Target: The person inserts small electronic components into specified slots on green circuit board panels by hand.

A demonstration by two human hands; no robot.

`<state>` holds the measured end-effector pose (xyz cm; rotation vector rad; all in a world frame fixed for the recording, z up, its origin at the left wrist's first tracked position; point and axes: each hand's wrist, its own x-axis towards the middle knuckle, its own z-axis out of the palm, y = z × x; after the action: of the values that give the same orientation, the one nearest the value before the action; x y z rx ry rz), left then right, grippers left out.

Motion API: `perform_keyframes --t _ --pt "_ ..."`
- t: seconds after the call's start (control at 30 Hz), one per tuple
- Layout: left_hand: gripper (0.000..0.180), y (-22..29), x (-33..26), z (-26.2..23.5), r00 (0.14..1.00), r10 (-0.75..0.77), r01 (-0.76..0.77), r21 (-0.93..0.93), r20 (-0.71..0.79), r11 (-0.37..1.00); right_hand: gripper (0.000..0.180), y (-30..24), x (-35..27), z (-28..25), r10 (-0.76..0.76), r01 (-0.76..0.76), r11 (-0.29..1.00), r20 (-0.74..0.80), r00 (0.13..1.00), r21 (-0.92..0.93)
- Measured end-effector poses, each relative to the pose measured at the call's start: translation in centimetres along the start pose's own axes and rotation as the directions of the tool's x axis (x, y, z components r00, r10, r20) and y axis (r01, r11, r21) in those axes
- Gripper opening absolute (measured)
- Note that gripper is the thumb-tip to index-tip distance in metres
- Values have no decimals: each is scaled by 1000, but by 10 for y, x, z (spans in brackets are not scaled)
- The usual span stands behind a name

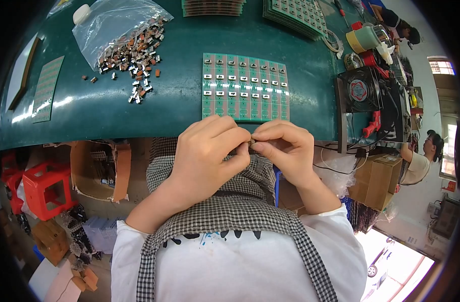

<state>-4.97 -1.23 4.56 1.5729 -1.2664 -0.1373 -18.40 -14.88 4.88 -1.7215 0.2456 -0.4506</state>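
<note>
Just off the table's front edge, my left hand (205,153) and my right hand (292,151) meet, fingertips pinched together. Between them they hold a tiny slide switch (252,141), mostly covered by fingers. Right beyond my hands lies a green circuit board panel (245,107) divided into small units. Small switches fill its two far rows and part of the third; bare units show in the nearest row and at the third row's right end. To the left, a loose heap of small brown, silver and black slide switches (132,56) spills from a clear plastic bag (101,25).
The dark green table (174,100) also bears stacked boards (295,17) at the far side and a single panel (48,90) at the left. A fan (359,90) stands at the right edge. Red stools (47,189) and a cardboard box (100,171) sit below; other people are at right.
</note>
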Motion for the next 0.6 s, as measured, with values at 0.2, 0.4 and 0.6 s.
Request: perform_keyframes --t 0.2,0.4,0.6 --pt "10 -2 1 -3 988 -114 129 -144 106 981 18 7 -1 -3 135 -127 964 -18 991 233" --pt "6 0 3 -3 950 -238 292 -306 201 906 21 16 -3 -9 384 -394 751 136 913 530" --pt "9 -4 5 -4 955 -210 261 -258 210 930 20 16 2 -14 436 -442 620 185 881 648"
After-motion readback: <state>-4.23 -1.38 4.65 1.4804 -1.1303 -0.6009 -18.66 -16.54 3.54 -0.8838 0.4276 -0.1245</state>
